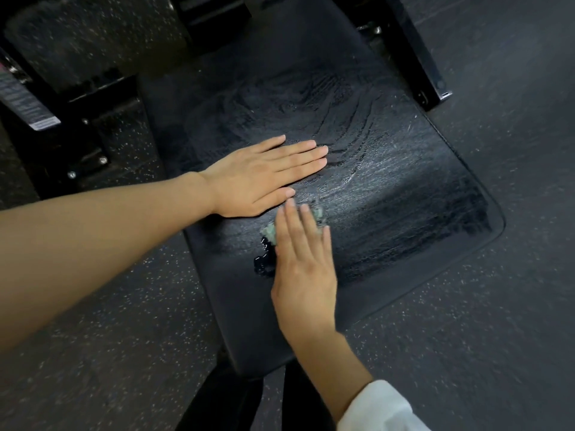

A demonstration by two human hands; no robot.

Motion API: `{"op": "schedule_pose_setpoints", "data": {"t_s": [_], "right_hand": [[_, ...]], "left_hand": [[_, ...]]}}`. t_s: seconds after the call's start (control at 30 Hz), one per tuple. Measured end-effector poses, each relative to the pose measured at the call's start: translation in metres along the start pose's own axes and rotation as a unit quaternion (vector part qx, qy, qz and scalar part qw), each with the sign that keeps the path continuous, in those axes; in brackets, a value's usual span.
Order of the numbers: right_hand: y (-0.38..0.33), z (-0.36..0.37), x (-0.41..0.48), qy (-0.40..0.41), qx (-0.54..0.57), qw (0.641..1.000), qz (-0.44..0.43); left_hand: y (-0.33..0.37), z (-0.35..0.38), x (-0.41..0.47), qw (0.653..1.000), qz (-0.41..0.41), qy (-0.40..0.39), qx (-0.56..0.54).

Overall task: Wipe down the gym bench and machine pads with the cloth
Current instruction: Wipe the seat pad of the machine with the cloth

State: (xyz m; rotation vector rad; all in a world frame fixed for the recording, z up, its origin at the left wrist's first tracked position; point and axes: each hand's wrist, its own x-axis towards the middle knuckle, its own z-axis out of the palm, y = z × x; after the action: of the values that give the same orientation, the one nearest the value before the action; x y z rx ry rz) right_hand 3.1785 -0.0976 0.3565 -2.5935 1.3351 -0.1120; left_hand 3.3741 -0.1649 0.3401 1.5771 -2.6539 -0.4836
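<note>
Pressing hand: the right hand (pixel 303 269) lies palm down on the cloth, fingers straight and close together, tips aimed away from the person and a touch to the right.
Sleeve: a white sleeve (pixel 376 405) covers the right forearm at the bottom edge of the view.
Cloth: a pale green cloth (pixel 270 235) sits bunched under the right fingers, on the near half of the pad. Only two bits show, one left of the fingers and one by the fingertips.
Cloth axis: the two visible bits line up from lower left to upper right, across the fingers. The rest is hidden, so its full lie cannot be told.
Puddle: a small glossy puddle (pixel 264 264) lies on the pad just beside the right hand, on its left, just nearer than the cloth.
Bracing hand: the left hand (pixel 261 178) rests flat on the pad, palm down, fingers straight and together, pointing right across the pad. Its thumb tip is just beside the right fingertips.
Pad: the black bench pad (pixel 389 197) runs away from the person and leans a little left. Its near end cuts diagonally, with a rounded corner at the right. Streaked wet swirls cover its middle and right part.
Frame: a black metal frame (pixel 417 57) stands at the pad's far right, and more black frame sits at the far left.
Sticker: a label sticker (pixel 21 101) is on the far-left frame, its print too small to read.
Floor: dark speckled rubber floor (pixel 497 306) surrounds the bench.
</note>
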Motion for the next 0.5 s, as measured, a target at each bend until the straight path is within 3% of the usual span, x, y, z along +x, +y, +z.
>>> {"op": "schedule_pose_setpoints", "data": {"t_s": [0.27, 0.5], "right_hand": [[-0.009, 0.000, -0.006, -0.039, 0.010, 0.998, -0.056], [0.046, -0.012, 0.015, 0.005, 0.001, 1.000, 0.017]], "left_hand": [[-0.005, 0.002, -0.017, 1.000, -0.007, 0.008, 0.009], [-0.006, 0.005, -0.027, 1.000, -0.020, 0.014, 0.003]]}}
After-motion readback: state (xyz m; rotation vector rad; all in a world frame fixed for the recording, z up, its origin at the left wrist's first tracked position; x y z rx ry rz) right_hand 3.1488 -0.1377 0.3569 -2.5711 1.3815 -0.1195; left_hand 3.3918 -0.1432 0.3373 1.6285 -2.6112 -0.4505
